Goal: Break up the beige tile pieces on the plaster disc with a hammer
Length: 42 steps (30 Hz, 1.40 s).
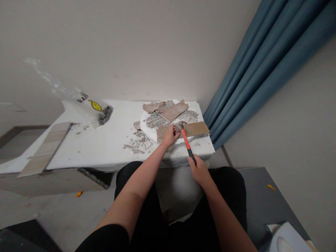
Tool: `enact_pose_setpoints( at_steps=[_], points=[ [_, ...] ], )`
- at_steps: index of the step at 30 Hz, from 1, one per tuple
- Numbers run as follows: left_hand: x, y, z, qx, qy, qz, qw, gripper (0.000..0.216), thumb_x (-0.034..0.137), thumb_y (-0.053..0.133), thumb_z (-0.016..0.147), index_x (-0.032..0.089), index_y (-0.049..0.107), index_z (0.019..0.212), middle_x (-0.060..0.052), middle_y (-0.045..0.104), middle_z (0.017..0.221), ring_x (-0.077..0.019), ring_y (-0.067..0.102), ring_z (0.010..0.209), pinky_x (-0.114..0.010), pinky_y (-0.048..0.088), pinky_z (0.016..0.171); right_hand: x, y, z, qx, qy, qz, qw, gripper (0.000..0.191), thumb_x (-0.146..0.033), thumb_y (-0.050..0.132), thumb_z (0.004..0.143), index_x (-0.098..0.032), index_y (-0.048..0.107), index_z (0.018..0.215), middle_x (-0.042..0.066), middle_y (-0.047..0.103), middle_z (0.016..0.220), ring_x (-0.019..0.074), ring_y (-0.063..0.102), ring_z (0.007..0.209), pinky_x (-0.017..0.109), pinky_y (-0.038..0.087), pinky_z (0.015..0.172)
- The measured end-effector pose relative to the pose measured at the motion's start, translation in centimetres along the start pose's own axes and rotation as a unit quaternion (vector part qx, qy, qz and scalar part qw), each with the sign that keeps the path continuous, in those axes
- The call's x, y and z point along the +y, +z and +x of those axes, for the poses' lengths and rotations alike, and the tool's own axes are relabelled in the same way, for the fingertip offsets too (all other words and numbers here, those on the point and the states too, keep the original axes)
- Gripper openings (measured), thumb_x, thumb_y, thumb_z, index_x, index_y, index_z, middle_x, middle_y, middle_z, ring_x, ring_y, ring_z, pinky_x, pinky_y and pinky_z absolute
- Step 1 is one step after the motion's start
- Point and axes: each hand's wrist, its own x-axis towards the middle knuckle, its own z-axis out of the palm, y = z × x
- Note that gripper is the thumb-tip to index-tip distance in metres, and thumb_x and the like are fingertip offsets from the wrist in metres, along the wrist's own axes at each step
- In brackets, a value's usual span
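Head view: a hammer [187, 139] with an orange-and-black handle is gripped at its lower end by the right hand [200, 170], fingers closed round the grip. The hammer head is rested on a brown board piece [195, 128] at the right end of a white table [105, 143]. The left hand [170, 135] is pinched shut on something small just beside the hammer head; whether it is a nail cannot be told. Broken board fragments [168, 108] and grey rubble are heaped on a white round slab [147, 131], with loose nails [140, 142] scattered near. A plastic bag [89, 106] is seen further left. The left fingers are judged at risk of being struck, so close to the head; chips may be thrown up, and the board piece, overhanging the table edge, may be tipped off.
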Motion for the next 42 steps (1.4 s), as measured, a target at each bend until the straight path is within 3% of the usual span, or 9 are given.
enact_pose_setpoints(
  at_steps=[6, 9, 14, 24, 29, 33, 36, 39, 42],
  points=[
    [-0.2, 0.1, -0.1, -0.013, -0.003, -0.003, 1.0, 0.038, 0.018, 0.068, 0.081, 0.021, 0.05, 0.113, 0.005, 0.064, 0.074, -0.0147, 0.062, 0.07, -0.027, 0.046, 0.073, 0.0, -0.3, -0.2, -0.002, 0.008, 0.001, 1.0, 0.034, -0.046, 0.04, 0.101, -0.02, 0.063, 0.099, 0.005, 0.069, 0.086, 0.0231, 0.062, 0.08, 0.031, 0.042, 0.073],
    [-0.1, -0.5, 0.0, -0.011, 0.004, 0.006, 1.0, 0.045, 0.019, 0.07, 0.077, 0.02, 0.051, 0.117, 0.001, 0.067, 0.085, -0.0161, 0.064, 0.079, -0.029, 0.049, 0.076, 0.3, -0.3, -0.2, -0.009, 0.012, -0.014, 1.0, 0.034, -0.045, 0.041, 0.101, -0.02, 0.064, 0.098, 0.006, 0.069, 0.084, 0.0239, 0.063, 0.081, 0.031, 0.043, 0.074],
    [0.1, -2.2, 0.2, 0.036, 0.023, 0.046, 0.998, 0.05, 0.017, 0.065, 0.076, 0.021, 0.051, 0.124, -0.004, 0.069, 0.104, -0.0188, 0.065, 0.092, -0.033, 0.051, 0.085, 0.6, -0.2, 0.0, -0.004, 0.008, -0.012, 1.0, 0.035, -0.046, 0.042, 0.1, -0.02, 0.066, 0.103, 0.007, 0.071, 0.089, 0.0244, 0.064, 0.085, 0.032, 0.045, 0.077],
    [-0.4, -4.9, 0.1, 0.104, -0.015, 0.056, 0.993, 0.044, 0.014, 0.053, 0.081, 0.019, 0.053, 0.124, -0.005, 0.072, 0.099, -0.0194, 0.066, 0.083, -0.033, 0.053, 0.079, 1.1, 0.3, -0.3, 0.0, 0.013, -0.01, 1.0, 0.035, -0.047, 0.042, 0.1, -0.021, 0.065, 0.101, 0.007, 0.071, 0.089, 0.0253, 0.065, 0.087, 0.033, 0.046, 0.077],
    [-1.8, -8.3, -0.5, 0.145, -0.061, 0.126, 0.979, 0.037, 0.014, 0.053, 0.084, 0.018, 0.055, 0.12, -0.006, 0.071, 0.1, -0.0206, 0.067, 0.09, -0.034, 0.054, 0.082, 1.9, 0.2, -0.4, -0.024, 0.05, 0.066, 0.996, 0.032, -0.051, 0.051, 0.094, -0.022, 0.061, 0.09, -0.001, 0.058, 0.066, 0.0181, 0.058, 0.062, 0.028, 0.045, 0.058],
    [-3.6, -12.9, -1.7, 0.153, -0.163, 0.249, 0.942, 0.028, 0.017, 0.046, 0.094, 0.015, 0.053, 0.121, -0.01, 0.071, 0.108, -0.0186, 0.067, 0.089, -0.032, 0.052, 0.082, 2.6, -0.6, -0.8, -0.046, 0.138, 0.207, 0.967, 0.041, -0.063, 0.055, 0.089, -0.023, 0.057, 0.099, -0.013, 0.037, 0.05, 0.0098, 0.033, 0.034, 0.022, 0.029, 0.034],
    [-4.9, -15.7, -3.2, 0.116, -0.205, 0.292, 0.927, 0.024, 0.018, 0.05, 0.091, 0.014, 0.059, 0.114, -0.012, 0.072, 0.105, -0.0221, 0.067, 0.091, -0.034, 0.051, 0.082, 2.8, -1.4, -0.7, -0.015, 0.147, 0.279, 0.949, 0.05, -0.068, 0.062, 0.083, -0.023, 0.056, 0.106, -0.015, 0.038, 0.051, 0.0076, 0.03, 0.032, 0.02, 0.029, 0.03],
    [-6.0, -16.7, -5.0, -0.011, -0.233, 0.337, 0.912, 0.012, 0.017, 0.064, 0.078, 0.017, 0.067, 0.089, -0.009, 0.074, 0.089, -0.0243, 0.067, 0.088, -0.032, 0.051, 0.079, 3.0, -2.0, -0.2, 0.007, 0.177, 0.318, 0.931, 0.055, -0.069, 0.067, 0.078, -0.024, 0.054, 0.107, -0.015, 0.041, 0.049, 0.007, 0.031, 0.031, 0.019, 0.03, 0.029],
    [-6.8, -16.3, -6.5, -0.136, -0.234, 0.365, 0.891, 0.015, 0.013, 0.071, 0.063, 0.02, 0.07, 0.076, -0.005, 0.075, 0.081, -0.0237, 0.068, 0.087, -0.028, 0.05, 0.077, 3.4, -2.0, 0.1, 0.008, 0.215, 0.341, 0.915, 0.057, -0.069, 0.07, 0.075, -0.024, 0.053, 0.106, -0.015, 0.041, 0.046, 0.007, 0.031, 0.03, 0.019, 0.03, 0.029]
  ],
)
